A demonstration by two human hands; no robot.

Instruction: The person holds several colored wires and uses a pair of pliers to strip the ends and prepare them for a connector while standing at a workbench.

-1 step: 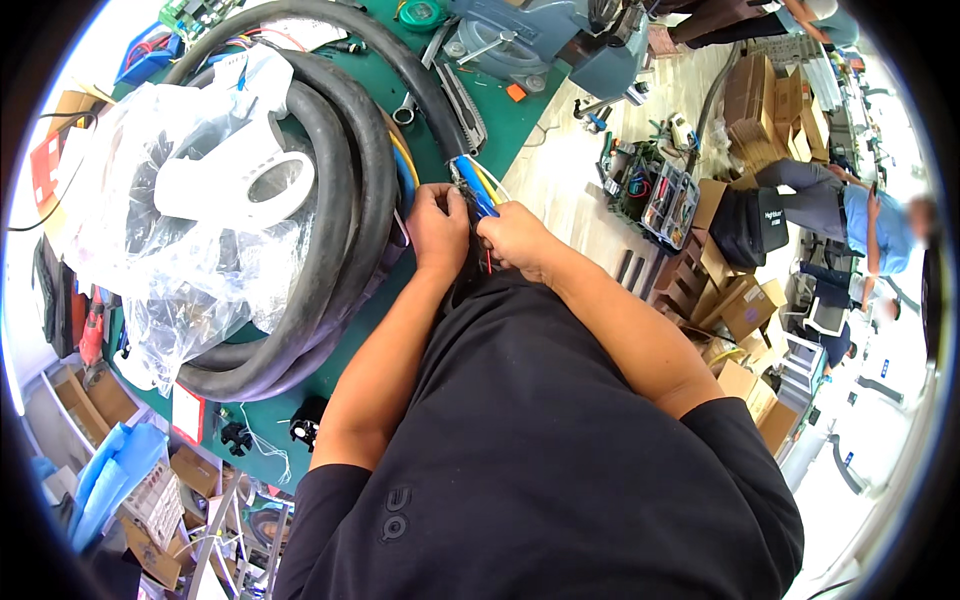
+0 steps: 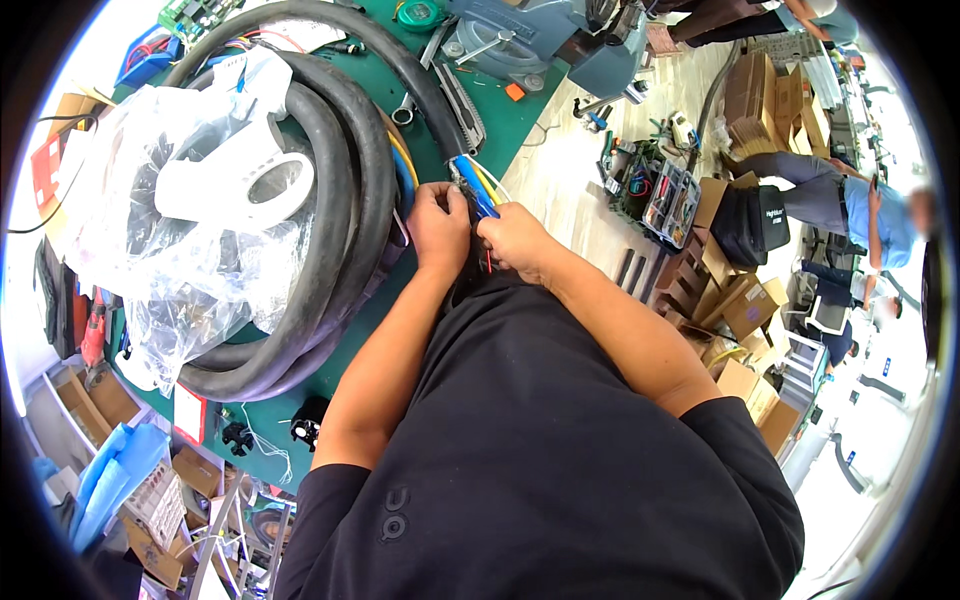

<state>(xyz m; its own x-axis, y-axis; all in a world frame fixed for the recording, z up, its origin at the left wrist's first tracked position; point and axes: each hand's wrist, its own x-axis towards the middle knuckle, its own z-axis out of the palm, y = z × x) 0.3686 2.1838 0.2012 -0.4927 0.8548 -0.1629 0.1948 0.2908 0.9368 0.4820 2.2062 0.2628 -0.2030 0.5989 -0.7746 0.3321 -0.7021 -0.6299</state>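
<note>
One thick black cable (image 2: 378, 180): looped on the green bench (image 2: 510, 120), stripped end out past the coil's right side
Blue wire (image 2: 463, 168) and yellow wire (image 2: 489, 189): poking out of that end
Left hand (image 2: 440, 224): fingers bunched up at the wires, can't tell what's pinched tbh
Right hand (image 2: 517, 240): closed around something blue (image 2: 485, 207), mostly hidden, so wire or tool, no clue
White roll (image 2: 205, 187): lying on clear plastic (image 2: 215, 275) over the coil
Utility knife (image 2: 459, 105): on the bench, just right of the cable
</note>
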